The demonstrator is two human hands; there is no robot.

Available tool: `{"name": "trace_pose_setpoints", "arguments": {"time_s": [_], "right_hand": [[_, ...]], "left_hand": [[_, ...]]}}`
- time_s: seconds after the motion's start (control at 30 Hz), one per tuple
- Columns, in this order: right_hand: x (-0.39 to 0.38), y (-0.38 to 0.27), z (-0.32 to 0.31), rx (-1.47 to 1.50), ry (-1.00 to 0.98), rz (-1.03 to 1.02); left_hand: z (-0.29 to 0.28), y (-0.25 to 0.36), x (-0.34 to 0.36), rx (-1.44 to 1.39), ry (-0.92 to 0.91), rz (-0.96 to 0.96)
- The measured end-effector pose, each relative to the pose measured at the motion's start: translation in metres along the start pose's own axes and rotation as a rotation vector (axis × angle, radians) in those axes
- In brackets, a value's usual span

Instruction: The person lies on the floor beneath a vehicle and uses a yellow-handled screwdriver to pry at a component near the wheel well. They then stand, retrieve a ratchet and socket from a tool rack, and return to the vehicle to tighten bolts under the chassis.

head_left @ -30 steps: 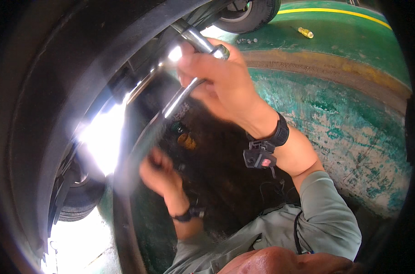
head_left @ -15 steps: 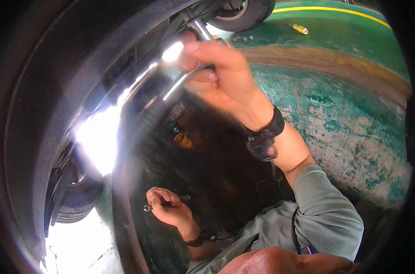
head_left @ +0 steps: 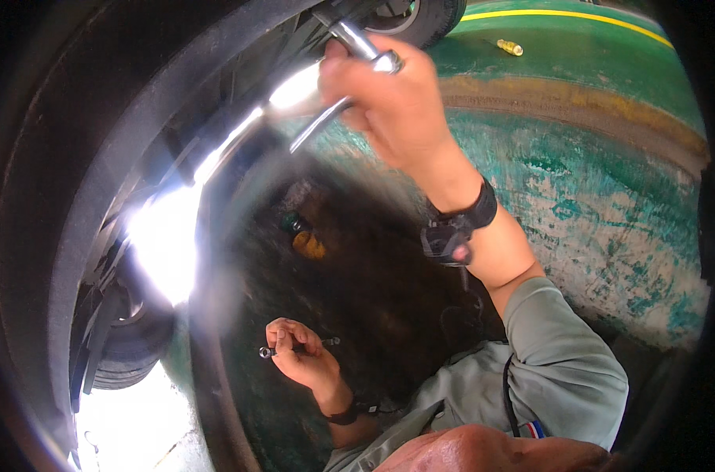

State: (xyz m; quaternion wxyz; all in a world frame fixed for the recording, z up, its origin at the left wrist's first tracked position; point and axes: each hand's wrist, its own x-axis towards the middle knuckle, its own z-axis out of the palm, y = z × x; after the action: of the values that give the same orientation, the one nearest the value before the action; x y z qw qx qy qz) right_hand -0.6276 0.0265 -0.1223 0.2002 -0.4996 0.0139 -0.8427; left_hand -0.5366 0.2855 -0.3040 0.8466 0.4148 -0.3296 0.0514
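Observation:
Up near the underside of a vehicle, my right hand [head_left: 397,110] is closed around a chrome socket wrench [head_left: 352,39]. Its socket end points up to dark parts beneath the vehicle, and its shiny handle sticks out below my fingers. Motion blurs the fingers a little. Lower down, my left hand [head_left: 301,354] is closed on a slim double-ended wrench [head_left: 266,352], whose ends show on both sides of the fist. This hand is apart from the vehicle.
The dark vehicle body [head_left: 82,134] curves overhead at left, with tyres [head_left: 133,346] beyond. A worn green pit wall [head_left: 578,212] rises at right. On the green floor above lies a yellow bottle-like object [head_left: 510,47]. An orange-yellow object [head_left: 308,245] lies down in the pit.
My right hand has shifted slightly up and right with the socket wrench, baring more of its chrome head. My left hand has moved slightly right, still holding its wrench.

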Motion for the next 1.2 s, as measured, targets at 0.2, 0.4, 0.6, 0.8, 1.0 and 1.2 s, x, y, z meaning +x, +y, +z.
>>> {"name": "trace_pose_setpoints", "arguments": {"time_s": [0.2,0.4,0.6,0.8,1.0,1.2], "right_hand": [[0.007,-0.001,-0.020,0.431,-0.154,0.298],[0.006,0.006,-0.009,0.767,-0.187,0.356],[0.004,-0.009,-0.018,0.923,-0.348,0.594],[0.010,-0.005,-0.022,0.557,-0.268,0.366],[0.014,-0.014,-0.030,0.593,-0.380,0.527],[0.015,-0.020,-0.036,0.567,-0.387,0.545]], "left_hand": [[0.001,-0.001,-0.004,0.012,-0.007,-0.025],[0.015,-0.006,0.002,0.064,-0.084,-0.079],[0.072,-0.016,0.032,0.161,-0.404,-0.045],[0.142,-0.004,0.064,-0.006,-0.571,0.069],[0.171,-0.002,0.056,-0.019,-0.677,0.134],[0.171,-0.005,0.059,0.019,-0.627,0.178]]}}
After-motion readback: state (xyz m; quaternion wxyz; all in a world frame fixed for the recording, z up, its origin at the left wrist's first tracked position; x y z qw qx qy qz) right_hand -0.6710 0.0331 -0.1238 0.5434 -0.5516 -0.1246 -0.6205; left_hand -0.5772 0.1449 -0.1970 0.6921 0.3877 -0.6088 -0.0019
